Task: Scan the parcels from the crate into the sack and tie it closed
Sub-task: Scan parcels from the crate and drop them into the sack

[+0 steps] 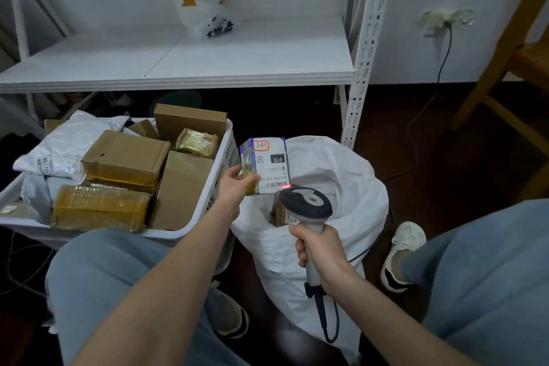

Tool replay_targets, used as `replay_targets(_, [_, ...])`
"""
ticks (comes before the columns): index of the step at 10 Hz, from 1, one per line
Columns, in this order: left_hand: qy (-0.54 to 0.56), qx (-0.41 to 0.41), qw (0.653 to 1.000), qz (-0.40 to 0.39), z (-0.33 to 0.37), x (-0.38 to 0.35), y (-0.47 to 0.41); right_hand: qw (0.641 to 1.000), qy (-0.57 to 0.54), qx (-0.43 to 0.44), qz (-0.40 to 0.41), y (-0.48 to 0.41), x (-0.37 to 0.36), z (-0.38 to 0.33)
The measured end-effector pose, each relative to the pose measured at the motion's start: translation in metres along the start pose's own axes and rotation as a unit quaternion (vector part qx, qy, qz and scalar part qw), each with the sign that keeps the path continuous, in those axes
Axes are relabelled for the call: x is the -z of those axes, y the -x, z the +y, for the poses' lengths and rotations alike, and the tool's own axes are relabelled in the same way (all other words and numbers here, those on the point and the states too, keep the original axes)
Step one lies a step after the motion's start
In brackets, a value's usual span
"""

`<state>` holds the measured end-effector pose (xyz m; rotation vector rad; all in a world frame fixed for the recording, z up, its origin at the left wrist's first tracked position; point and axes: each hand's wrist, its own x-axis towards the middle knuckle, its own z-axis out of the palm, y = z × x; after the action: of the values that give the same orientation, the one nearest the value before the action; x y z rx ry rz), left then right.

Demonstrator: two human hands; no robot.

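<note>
My left hand [234, 186] grips a small taped parcel [269, 163] by its lower left corner, label facing me, over the open white sack [341, 187]. My right hand [319, 249] holds the handle of a grey barcode scanner [306, 205], whose head points up at the parcel. A red scan light shows on the barcode at the label's bottom edge. The white plastic crate [225, 145] on the left holds several cardboard boxes, taped parcels and grey mailer bags. At least one parcel lies inside the sack, partly hidden by the scanner.
A white metal shelf [208, 68] with a plastic bag [208, 15] runs behind the crate. My knees in jeans frame the sack. A wooden chair [511, 77] stands at the right. The scanner's cable [329, 324] hangs down in front of the sack.
</note>
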<state>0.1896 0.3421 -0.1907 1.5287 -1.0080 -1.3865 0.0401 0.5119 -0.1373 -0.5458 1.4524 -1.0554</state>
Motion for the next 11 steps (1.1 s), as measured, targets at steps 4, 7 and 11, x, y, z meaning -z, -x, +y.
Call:
replay_targets(4, [0.009, -0.001, 1.000, -0.004, 0.000, -0.001, 0.000, 1.000, -0.008, -0.006, -0.004, 0.000, 0.001, -0.004])
replay_targets(7, [0.014, -0.001, 1.000, -0.005, 0.000, -0.007, 0.004, 1.000, -0.011, -0.014, -0.002, -0.006, 0.003, -0.002])
replay_targets(11, [-0.083, 0.052, 0.995, 0.011, -0.003, -0.029, -0.019, 0.996, -0.059, -0.009, 0.061, -0.076, 0.025, -0.036])
